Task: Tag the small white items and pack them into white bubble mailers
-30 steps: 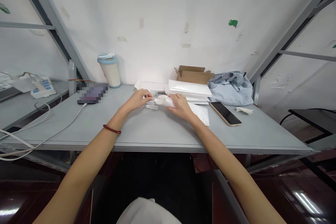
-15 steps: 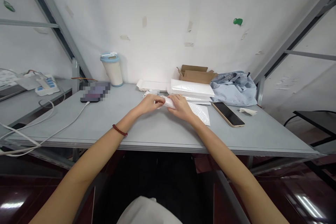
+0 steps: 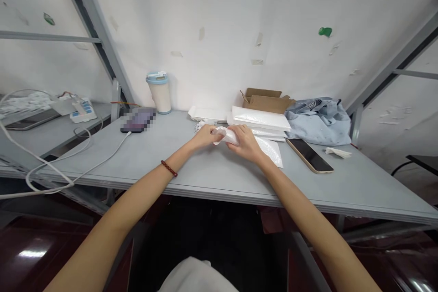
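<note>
Between my two hands is a white bubble mailer (image 3: 230,136), its mouth bulging open toward the left. My left hand (image 3: 205,137) pinches the edge of that mouth, the thumb partly inside. From the right, my right hand (image 3: 245,143) wraps round the mailer's body, with the fingers on top. Another white bubble mailer (image 3: 273,151) lies flat on the table just beyond my right wrist. Behind the hands rests a stack of white mailers (image 3: 260,118). A small heap of white cables (image 3: 204,125) sits behind my left hand.
On the grey table (image 3: 212,175) stand a tumbler (image 3: 160,93) and an open cardboard box (image 3: 267,100). A phone (image 3: 310,155), a crumpled tissue (image 3: 338,152) and a blue cloth (image 3: 318,123) lie to the right. At left, a charging phone (image 3: 138,120) trails a white cable (image 3: 102,162).
The mailer's mouth now shows wider, and my left thumb sits at its opening. Both hands stay on it. The whole view has swung slightly left.
</note>
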The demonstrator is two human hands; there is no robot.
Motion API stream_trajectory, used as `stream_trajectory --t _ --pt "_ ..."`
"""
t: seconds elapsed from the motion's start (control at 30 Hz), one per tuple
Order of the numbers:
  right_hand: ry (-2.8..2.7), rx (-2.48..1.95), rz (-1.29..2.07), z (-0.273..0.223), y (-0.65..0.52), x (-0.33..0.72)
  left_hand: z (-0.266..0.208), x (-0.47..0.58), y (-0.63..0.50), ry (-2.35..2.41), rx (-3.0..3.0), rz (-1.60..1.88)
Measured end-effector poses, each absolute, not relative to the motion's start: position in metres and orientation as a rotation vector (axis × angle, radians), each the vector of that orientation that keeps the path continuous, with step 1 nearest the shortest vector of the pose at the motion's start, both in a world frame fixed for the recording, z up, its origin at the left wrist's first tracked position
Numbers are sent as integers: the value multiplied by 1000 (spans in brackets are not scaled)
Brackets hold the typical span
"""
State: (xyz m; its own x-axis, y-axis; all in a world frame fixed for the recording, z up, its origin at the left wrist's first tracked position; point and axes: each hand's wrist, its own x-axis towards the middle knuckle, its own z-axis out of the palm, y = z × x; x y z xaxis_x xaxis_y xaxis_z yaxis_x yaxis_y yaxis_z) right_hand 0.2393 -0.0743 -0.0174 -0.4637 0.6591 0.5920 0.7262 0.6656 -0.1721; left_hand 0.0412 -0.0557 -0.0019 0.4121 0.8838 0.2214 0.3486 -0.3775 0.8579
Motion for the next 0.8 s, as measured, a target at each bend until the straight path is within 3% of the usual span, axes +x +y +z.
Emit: stream_trajectory --t 0.23,0.6,0.8 --pt "-2260 -1003 -200 -17 -76 241 -6 48 -56 1223 1701 965" --pt "-2315 -1281 -742 -32 -82 228 -9 53 -54 1241 1522 1118" --pt "-2263 -1315 -881 -34 -84 223 -7 55 -55 1219 1473 1171"
